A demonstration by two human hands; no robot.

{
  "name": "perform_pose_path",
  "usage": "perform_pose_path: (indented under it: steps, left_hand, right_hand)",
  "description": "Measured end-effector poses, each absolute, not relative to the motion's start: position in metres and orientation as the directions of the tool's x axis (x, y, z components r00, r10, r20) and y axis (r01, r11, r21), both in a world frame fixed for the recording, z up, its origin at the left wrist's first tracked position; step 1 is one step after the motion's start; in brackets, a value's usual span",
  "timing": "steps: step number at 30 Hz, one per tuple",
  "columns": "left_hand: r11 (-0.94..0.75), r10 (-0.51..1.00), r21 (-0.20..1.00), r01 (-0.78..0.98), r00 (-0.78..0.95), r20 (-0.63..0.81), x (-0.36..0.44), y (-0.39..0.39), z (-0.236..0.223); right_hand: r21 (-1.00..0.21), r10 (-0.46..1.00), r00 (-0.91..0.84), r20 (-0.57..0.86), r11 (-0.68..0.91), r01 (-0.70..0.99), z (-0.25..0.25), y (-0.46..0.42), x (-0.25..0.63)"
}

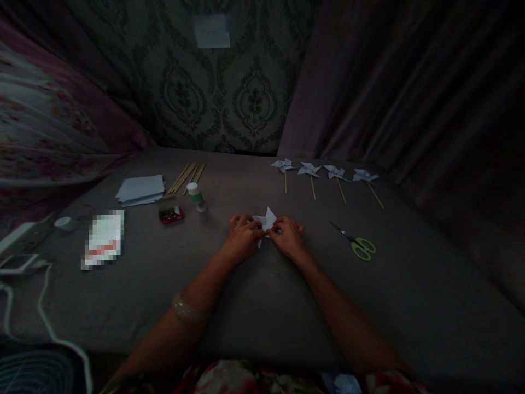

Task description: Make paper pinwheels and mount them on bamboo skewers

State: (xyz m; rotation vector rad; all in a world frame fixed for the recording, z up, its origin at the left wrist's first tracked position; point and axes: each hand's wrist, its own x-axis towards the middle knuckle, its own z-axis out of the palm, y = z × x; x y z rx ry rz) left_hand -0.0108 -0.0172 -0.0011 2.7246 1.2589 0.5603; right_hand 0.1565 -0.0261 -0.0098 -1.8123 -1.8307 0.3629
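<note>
A white paper pinwheel [268, 219] with pointed, folded blades is held low over the middle of the table, with no stick visible on it. My left hand [245, 236] is closed on its left side, fingers pressed to the paper near the centre. From the right, my right hand [288, 234] pinches the same paper, thumb and fingertips close to the left hand's. My fingers cover part of the blades and the centre. To the right lie scissors [357, 244] with green handles, their blades pointing up and left.
Several finished pinwheels on sticks [310, 171] lie in a row at the back right. Left of my hands are a glue bottle [196, 198], a small open box of metal pins [171, 214], wooden sticks [186, 178] and a paper stack [141, 190]. White cables [46, 306] run along the left edge.
</note>
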Motion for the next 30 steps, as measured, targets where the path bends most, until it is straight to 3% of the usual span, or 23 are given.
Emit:
perform_pose_path:
  steps: [15,30]
  left_hand:
    - [-0.659,0.749,0.233,0.715,0.597,0.287,-0.0099,-0.0186,0.0023]
    - [-0.653,0.755,0.231,0.721,0.598,0.269,-0.0086,-0.0179,0.0015]
  right_hand:
    - [-0.536,0.995,0.030,0.098,0.027,0.844,-0.0045,-0.0243,0.1566]
    - [-0.476,0.993,0.003,0.122,0.056,0.878,-0.0082,-0.0235,0.1562]
